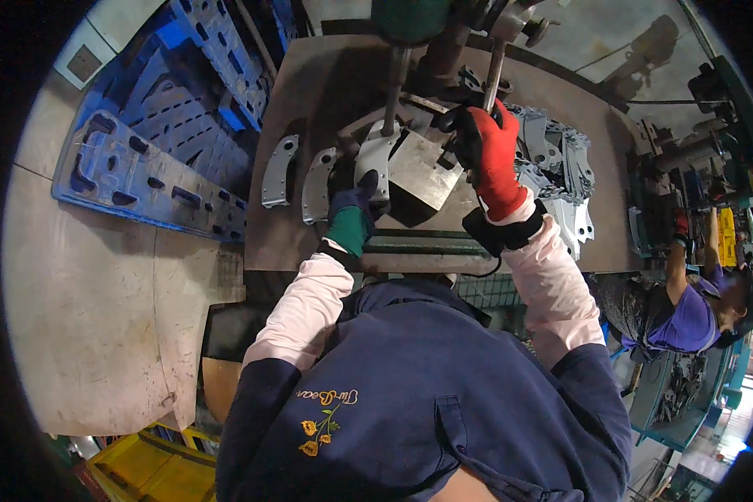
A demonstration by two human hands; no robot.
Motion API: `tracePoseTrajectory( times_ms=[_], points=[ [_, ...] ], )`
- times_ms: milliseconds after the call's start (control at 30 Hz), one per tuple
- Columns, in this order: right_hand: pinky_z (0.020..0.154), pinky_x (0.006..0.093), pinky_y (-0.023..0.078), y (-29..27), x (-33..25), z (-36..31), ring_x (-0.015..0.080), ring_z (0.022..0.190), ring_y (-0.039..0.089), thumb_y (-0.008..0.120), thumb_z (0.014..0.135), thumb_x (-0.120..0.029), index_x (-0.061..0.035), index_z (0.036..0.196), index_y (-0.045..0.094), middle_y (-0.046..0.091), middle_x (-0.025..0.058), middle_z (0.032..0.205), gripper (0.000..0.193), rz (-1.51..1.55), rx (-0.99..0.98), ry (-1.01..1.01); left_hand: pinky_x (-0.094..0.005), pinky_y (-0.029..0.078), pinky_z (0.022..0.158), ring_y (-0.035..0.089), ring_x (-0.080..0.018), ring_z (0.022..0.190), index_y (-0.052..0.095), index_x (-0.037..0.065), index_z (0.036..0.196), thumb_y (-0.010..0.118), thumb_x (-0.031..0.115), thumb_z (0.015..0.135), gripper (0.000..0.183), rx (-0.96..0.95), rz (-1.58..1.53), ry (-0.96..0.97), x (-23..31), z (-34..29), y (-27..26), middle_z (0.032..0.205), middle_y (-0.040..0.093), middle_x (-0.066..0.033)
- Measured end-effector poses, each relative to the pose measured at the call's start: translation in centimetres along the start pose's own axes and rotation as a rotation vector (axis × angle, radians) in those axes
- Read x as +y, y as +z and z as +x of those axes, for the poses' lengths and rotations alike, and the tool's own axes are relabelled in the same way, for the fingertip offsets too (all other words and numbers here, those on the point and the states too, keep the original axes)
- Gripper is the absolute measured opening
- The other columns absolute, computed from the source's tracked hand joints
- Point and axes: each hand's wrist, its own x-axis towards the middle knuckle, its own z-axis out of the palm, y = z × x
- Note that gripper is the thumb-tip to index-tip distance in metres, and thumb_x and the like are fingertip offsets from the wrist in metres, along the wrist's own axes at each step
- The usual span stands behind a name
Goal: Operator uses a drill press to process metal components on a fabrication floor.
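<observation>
A drill press stands over the table, its green head (408,20) at the top and its spindle (396,84) reaching down to a curved grey metal plate (375,159). My left hand (353,205), in a dark and green glove, is closed on the near part of that plate. My right hand (492,151), in a red glove with dark fingers, wraps round the press's feed lever (495,75). Between my hands is a flat, shiny metal block (427,170). Left of my left hand lie two similar curved plates (279,171) (317,186). The spindle's tip is hard to make out.
Several grey metal plates are heaped (556,159) on the table (263,238) right of my right hand. Blue plastic pallets (151,180) stand at the left. A yellow crate (146,468) is at lower left. Another person (686,309) works at the far right.
</observation>
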Motion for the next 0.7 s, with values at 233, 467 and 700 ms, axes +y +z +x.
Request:
tracePoseTrajectory(
  times_ms=[233,467,700],
  points=[
    [0.056,0.0262,0.041,-0.2,1.0,0.8,0.0094,0.061,0.05,0.054,0.076,-0.012,0.0021,0.095,0.059,0.058,0.0021,0.07,0.025,-0.115,0.037,-0.12,-0.0332,0.051,0.058,0.061,-0.0198,0.068,0.065,0.002,0.086,0.064,0.042,0.078,0.04,-0.006,0.258,-0.071,0.4,0.2,-0.5,0.082,0.063,-0.0124],
    [0.06,0.0282,0.045,-1.4,3.8,3.2,0.0141,0.059,0.055,0.055,0.074,-0.012,-0.0006,0.098,0.06,0.06,0.0082,0.069,0.026,-0.36,0.154,-0.355,-0.035,0.041,0.084,0.056,-0.0276,0.091,0.057,0.004,0.107,0.063,0.045,0.078,0.05,0.067,0.788,0.505,-0.3,1.3,-1.4,0.098,0.061,-0.0127],
    [0.054,0.0292,0.043,-2.0,4.7,5.5,0.0141,0.055,0.055,0.062,0.078,-0.02,-0.0036,0.089,0.06,0.058,0.0068,0.062,0.02,-0.416,0.195,-0.42,-0.0391,0.051,0.073,0.056,-0.0262,0.094,0.052,0.006,0.118,0.065,0.036,0.078,0.052,-0.02,0.146,-0.112,-0.4,1.4,-1.3,0.105,0.059,-0.0133]
  ],
)
